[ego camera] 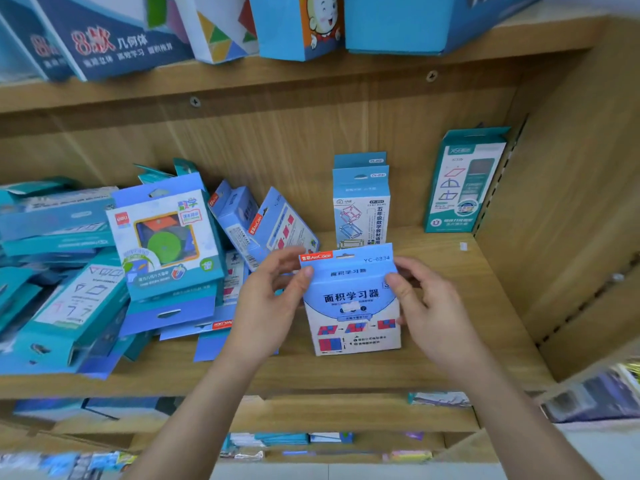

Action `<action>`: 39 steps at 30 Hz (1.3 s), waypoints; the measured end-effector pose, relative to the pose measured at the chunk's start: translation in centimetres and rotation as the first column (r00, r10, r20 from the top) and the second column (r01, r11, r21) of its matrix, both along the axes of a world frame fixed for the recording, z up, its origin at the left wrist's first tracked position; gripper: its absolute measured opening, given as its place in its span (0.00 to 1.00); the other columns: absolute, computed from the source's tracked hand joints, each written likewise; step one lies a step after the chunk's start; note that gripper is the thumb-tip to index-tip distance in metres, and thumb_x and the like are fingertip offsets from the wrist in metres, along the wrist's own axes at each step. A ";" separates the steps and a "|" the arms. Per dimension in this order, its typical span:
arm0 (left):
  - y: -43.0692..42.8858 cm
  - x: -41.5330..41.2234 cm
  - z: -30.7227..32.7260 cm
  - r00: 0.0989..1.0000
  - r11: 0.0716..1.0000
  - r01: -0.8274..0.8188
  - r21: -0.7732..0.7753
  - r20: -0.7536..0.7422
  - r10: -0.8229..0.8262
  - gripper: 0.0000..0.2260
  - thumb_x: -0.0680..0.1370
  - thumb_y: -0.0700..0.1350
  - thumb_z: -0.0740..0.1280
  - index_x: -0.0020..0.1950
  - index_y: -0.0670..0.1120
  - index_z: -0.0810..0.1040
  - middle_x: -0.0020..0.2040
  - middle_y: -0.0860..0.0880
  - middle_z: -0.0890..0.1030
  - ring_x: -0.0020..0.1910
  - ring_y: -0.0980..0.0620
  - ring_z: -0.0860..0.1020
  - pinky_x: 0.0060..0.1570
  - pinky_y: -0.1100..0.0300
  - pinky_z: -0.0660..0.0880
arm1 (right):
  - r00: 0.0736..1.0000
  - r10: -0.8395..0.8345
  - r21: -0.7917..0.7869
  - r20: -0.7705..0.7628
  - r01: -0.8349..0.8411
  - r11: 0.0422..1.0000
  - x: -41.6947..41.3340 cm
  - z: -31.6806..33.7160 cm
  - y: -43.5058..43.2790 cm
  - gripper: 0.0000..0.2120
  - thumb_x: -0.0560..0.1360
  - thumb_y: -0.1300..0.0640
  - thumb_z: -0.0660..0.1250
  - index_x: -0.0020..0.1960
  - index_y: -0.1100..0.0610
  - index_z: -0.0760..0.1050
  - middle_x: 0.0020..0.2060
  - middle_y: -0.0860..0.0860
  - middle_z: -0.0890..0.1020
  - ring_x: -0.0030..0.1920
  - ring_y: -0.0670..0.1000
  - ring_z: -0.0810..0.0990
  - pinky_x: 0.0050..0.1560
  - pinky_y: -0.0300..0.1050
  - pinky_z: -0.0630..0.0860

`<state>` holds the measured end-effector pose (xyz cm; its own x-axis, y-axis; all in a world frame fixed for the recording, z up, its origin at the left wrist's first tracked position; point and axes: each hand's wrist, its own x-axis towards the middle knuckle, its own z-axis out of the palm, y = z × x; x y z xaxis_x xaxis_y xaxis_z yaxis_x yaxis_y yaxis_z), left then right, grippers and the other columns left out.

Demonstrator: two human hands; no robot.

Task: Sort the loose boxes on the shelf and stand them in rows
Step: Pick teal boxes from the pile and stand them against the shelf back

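A light blue and white box (pixel 351 306) with red and blue squares printed on it stands upright on the wooden shelf (pixel 450 292), near the middle. My left hand (pixel 273 299) grips its upper left edge and my right hand (pixel 429 303) grips its upper right edge. Behind it stand two tall pale blue boxes (pixel 361 202), one in front of the other. A teal box (pixel 464 181) stands alone at the back right. On the left lies a loose heap of blue and teal boxes (pixel 104 271), with a square box showing a green disc (pixel 166 237) leaning on top.
The shelf's right side wall (pixel 568 209) has a slotted rail. The shelf above (pixel 277 81) carries large blue boxes that overhang its edge. A lower shelf (pixel 311 438) holds more small packets. A small white tag (pixel 463 246) lies on the board at the right.
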<state>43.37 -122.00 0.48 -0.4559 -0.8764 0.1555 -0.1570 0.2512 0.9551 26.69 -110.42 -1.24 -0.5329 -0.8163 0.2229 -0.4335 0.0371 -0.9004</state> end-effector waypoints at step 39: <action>-5.6 1.0 9.0 0.869 0.648 0.321 -0.690 0.486 0.087 0.17 0.73 0.43 0.72 0.60 0.48 0.71 0.52 0.54 0.76 0.52 0.51 0.74 0.52 0.64 0.67 | 0.963 -0.051 -0.141 0.264 0.091 0.986 -4.8 -1.4 0.3 0.14 0.73 0.43 0.58 0.56 0.43 0.73 0.50 0.44 0.82 0.50 0.47 0.81 0.45 0.42 0.79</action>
<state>44.37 -127.56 9.48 -0.7360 -0.4904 0.4666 -0.4147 0.8715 0.2618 21.93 -110.13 -2.61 -0.6436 -0.7420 0.1874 -0.1866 -0.0854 -0.9787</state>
